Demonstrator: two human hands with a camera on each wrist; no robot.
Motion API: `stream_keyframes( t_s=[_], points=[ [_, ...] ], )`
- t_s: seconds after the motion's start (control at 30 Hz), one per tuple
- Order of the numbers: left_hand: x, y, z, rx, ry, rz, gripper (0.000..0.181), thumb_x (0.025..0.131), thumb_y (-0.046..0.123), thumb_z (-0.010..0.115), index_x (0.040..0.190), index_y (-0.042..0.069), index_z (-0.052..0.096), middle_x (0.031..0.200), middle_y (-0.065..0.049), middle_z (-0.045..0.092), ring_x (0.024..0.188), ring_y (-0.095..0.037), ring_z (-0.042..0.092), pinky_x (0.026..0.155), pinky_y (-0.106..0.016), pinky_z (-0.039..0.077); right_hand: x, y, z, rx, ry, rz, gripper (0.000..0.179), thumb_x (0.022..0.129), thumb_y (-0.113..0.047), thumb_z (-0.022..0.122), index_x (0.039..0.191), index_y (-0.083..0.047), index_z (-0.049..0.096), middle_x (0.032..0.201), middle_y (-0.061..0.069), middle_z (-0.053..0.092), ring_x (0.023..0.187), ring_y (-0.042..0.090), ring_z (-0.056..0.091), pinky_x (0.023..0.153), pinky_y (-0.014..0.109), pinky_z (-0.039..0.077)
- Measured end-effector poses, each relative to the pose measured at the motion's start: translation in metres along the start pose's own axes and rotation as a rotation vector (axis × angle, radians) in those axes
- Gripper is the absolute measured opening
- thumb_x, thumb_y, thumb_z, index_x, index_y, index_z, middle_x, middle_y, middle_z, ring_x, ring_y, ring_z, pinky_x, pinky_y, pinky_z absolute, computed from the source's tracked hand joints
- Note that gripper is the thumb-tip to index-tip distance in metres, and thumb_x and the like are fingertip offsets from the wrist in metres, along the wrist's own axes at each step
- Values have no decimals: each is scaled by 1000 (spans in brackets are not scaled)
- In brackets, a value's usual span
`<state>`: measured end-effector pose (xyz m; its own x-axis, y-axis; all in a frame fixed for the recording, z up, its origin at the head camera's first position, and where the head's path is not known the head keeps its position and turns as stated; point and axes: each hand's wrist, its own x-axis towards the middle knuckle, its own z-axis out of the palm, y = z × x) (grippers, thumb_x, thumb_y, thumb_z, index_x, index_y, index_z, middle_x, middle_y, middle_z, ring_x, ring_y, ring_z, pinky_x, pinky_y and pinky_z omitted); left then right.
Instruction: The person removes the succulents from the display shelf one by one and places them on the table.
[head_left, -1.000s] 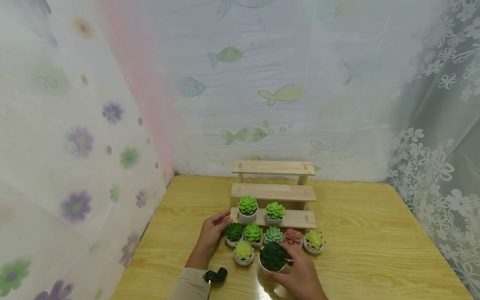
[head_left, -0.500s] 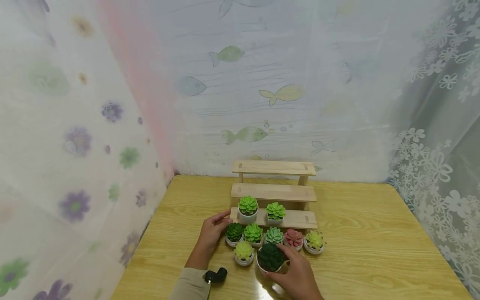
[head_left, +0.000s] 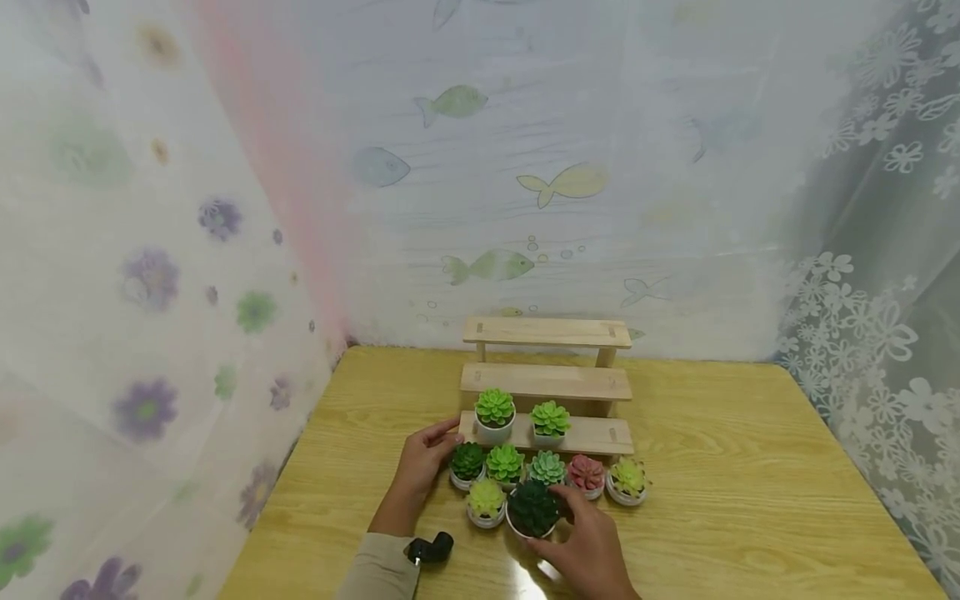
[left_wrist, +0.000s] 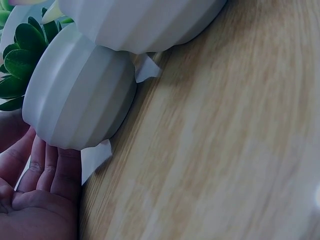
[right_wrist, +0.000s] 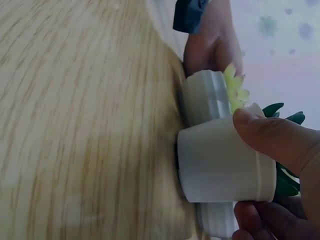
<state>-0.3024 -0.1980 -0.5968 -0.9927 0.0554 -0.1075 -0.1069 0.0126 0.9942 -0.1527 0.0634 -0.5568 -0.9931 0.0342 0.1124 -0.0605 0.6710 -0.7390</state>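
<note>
My right hand (head_left: 588, 546) grips a white pot (right_wrist: 225, 162) with a dark green succulent (head_left: 532, 507), thumb on one side and fingers on the other. In the right wrist view the pot's base appears at the tabletop, next to a ribbed pot (right_wrist: 205, 97) with a yellow-green succulent (head_left: 486, 498). At the left end of the wooden tiered stand (head_left: 545, 382), my left hand (head_left: 422, 468) touches the lowest shelf with fairly straight fingers. Close to it is a small dark green succulent (head_left: 468, 461) in a ribbed white pot (left_wrist: 80, 95).
Two bright green succulents (head_left: 495, 407) stand on the lowest shelf. Before the stand runs a row with a green succulent (head_left: 505, 463), a pale green one (head_left: 547, 468), a red one (head_left: 586, 473) and a yellow-green one (head_left: 628, 477). Patterned curtains (head_left: 562, 167) enclose the wooden table (head_left: 750, 467).
My right hand has shifted the dark green potted succulent a little leftward, close to the front yellow-green one. The left hand stays at the stand's end.
</note>
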Motion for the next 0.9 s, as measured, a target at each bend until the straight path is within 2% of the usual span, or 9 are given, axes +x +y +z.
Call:
stream_keyframes(
  t_s=[0.23,0.43,0.57,0.9],
  points=[
    [1,2,1,-16,7,0,42,96,18,76,136,8,69,105,-6,77,95,-10,71,82,-22,56,2,-1,1,-36,48,-53,77,63,-40,100,126,-11,67,107,4,76,93,18,74,73,30,59],
    [-1,0,-1,-15,5,2,42,97,16,75,137,5,68,105,-7,77,94,-8,71,81,-21,56,2,0,5,-19,60,-50,73,63,-34,101,124,-11,68,103,3,77,90,17,74,73,27,60],
    [-2,0,-2,-11,12,-1,41,96,16,76,136,7,69,105,-9,76,95,-9,71,82,-22,56,1,0,7,-14,70,-57,72,63,-31,101,124,-11,68,101,3,77,89,17,74,74,27,60],
    [1,-2,-1,-2,10,4,41,94,21,78,134,11,71,104,-6,76,97,-11,72,83,-22,57,1,0,6,-74,89,-68,73,63,-33,100,125,-10,68,100,3,77,87,17,73,71,29,59]
  ],
)
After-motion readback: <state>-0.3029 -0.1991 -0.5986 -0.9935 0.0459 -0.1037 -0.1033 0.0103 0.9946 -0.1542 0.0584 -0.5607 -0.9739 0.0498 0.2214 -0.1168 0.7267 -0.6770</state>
